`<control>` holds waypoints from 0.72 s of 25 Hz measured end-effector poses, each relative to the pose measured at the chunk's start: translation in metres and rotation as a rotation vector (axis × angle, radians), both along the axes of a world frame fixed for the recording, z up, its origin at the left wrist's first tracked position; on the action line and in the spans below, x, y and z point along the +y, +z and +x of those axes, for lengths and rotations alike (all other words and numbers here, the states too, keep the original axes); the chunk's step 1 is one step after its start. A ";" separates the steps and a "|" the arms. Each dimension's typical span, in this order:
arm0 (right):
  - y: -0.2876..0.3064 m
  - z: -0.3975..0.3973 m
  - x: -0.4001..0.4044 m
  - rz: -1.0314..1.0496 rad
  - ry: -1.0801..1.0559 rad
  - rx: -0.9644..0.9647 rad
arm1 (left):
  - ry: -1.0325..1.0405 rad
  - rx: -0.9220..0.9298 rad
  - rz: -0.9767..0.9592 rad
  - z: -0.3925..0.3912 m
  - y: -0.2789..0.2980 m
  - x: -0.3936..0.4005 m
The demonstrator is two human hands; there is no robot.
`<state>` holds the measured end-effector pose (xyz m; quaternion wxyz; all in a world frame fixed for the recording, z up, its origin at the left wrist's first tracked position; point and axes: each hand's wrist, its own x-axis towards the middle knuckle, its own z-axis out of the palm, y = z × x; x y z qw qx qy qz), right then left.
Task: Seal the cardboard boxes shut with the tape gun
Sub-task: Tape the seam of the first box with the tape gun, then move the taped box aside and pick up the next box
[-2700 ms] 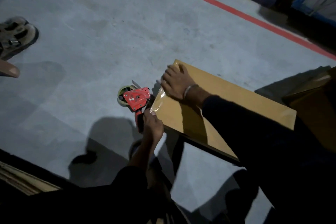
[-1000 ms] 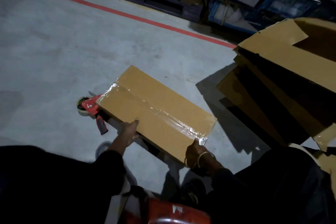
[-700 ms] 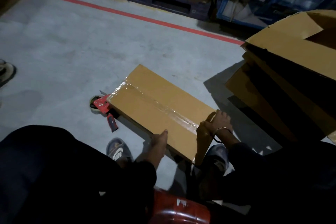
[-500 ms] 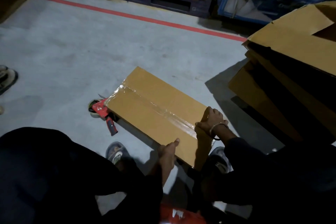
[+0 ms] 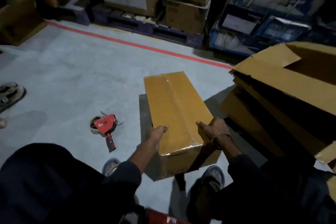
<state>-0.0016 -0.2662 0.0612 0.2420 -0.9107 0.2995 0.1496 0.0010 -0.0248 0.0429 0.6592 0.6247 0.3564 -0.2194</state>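
Observation:
A long brown cardboard box (image 5: 174,102) with clear tape along its top seam stands in front of me, pointing away. My left hand (image 5: 156,132) grips its near left edge, thumb on top. On the near right edge my right hand (image 5: 212,128) holds it the same way, a bracelet on that wrist. The red tape gun (image 5: 105,125) lies on the floor to the left of the box, apart from both hands, handle pointing toward me.
Open brown cartons (image 5: 283,92) are stacked close on the right. Pallets with boxes (image 5: 185,5) line the back beyond a red floor line (image 5: 138,45). Another person's sandalled foot (image 5: 10,92) is at the left edge. My shoes (image 5: 212,176) are under the box's near end.
The box has swung from lying diagonally to pointing straight away, clear of the tape gun. Both hands moved to its near end and took hold of its edges.

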 end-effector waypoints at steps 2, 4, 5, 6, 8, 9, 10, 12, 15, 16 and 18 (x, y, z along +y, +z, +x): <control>0.021 0.004 0.018 0.023 -0.074 -0.023 | -0.102 -0.109 -0.059 0.019 0.034 0.028; 0.039 0.017 0.048 0.069 -0.171 -0.061 | -0.209 -0.214 -0.081 0.045 0.070 0.062; 0.045 0.028 0.065 0.108 -0.213 -0.094 | -0.253 -0.265 -0.065 0.062 0.085 0.080; 0.044 0.043 0.083 0.162 -0.249 -0.121 | -0.287 -0.290 -0.038 0.083 0.090 0.099; 0.040 0.082 0.120 0.304 -0.275 -0.167 | -0.321 -0.329 -0.005 0.131 0.090 0.139; 0.036 0.103 0.138 0.378 -0.253 -0.174 | -0.312 -0.355 0.026 0.154 0.086 0.160; 0.026 0.130 0.157 0.436 -0.202 -0.182 | -0.298 -0.373 0.066 0.183 0.080 0.182; 0.002 0.193 0.192 0.507 -0.093 -0.191 | -0.284 -0.403 0.137 0.247 0.059 0.220; -0.042 0.299 0.242 0.590 0.028 -0.272 | -0.241 -0.469 0.217 0.356 0.021 0.270; -0.052 0.330 0.253 0.608 0.042 -0.299 | -0.232 -0.487 0.234 0.388 0.013 0.282; -0.065 0.384 0.271 0.620 0.065 -0.327 | -0.226 -0.505 0.275 0.442 0.001 0.299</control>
